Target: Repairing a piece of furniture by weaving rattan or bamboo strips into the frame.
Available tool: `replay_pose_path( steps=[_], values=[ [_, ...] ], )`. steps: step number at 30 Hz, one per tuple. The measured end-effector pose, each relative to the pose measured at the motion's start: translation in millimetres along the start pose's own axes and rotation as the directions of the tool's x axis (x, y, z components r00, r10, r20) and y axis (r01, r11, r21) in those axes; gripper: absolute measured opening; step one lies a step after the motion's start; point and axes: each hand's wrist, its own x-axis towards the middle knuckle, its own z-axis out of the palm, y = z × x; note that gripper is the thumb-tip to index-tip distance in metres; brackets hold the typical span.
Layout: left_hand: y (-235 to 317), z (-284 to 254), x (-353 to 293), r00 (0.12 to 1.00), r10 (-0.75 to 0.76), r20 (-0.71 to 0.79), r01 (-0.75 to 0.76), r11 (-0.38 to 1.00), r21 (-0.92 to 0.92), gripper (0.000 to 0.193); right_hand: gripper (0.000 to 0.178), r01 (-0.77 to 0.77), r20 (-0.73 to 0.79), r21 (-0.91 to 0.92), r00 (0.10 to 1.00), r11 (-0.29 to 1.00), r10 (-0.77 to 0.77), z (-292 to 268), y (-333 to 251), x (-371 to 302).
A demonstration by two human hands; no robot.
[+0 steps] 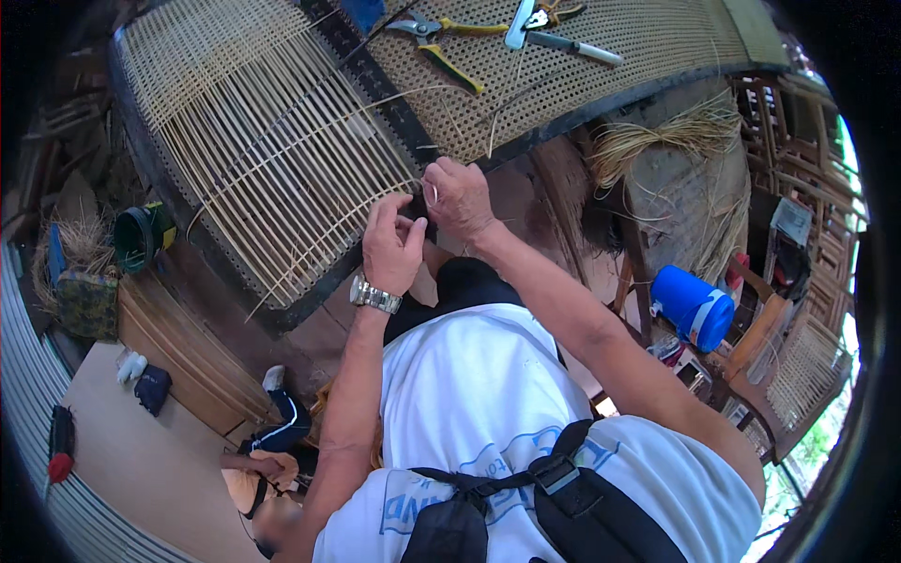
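Note:
A wooden frame holds a half-woven panel of pale cane strands, rows of strands crossing it lengthwise and a few running across. My left hand, with a metal watch at the wrist, is at the panel's near edge. Its fingers are bent and the thumb stands apart, with nothing visible between them. At the frame's corner my right hand is closed in a fist, wearing a ring. Whatever it grips is hidden by the fingers. One cane strand reaches the edge close to both hands.
Yellow-handled pruning shears, pliers and a slim-handled tool lie on the finished cane panel. A cane bundle lies at right, above a blue water jug. Another person sits lower left, near a green bucket.

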Motion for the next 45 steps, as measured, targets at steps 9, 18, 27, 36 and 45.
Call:
replay_pose_path(
  steps=[9,18,27,36,45],
  values=[
    [3.6,-4.0,11.2,0.973,0.211,0.089,-0.210,0.978,-0.021,0.015,0.025,0.073,0.209,0.093,0.974,0.993,-0.092,-32.0,-10.8,-6.6],
    [19.8,-8.8,8.4,0.984,0.048,0.170,-0.024,0.990,-0.140,0.015,0.027,-0.046,0.451,0.528,0.861,0.848,-0.234,-131.6,-3.1,62.7],
    [4.3,-74.1,-17.7,0.985,-0.160,0.064,0.169,0.829,-0.533,0.020,0.033,0.265,0.309,-0.175,0.929,0.948,-0.203,-143.9,192.9,91.1],
    [4.0,-117.8,-5.2,0.991,-0.031,0.129,0.022,0.997,0.076,0.009,0.028,0.499,0.408,-0.252,0.832,0.830,-0.376,-150.3,212.6,80.1],
    [-4.7,-109.4,-21.4,0.883,0.412,0.227,-0.470,0.781,0.411,0.011,0.019,-0.161,0.395,0.117,0.913,0.980,0.103,-139.3,122.0,-16.8]
  ],
)
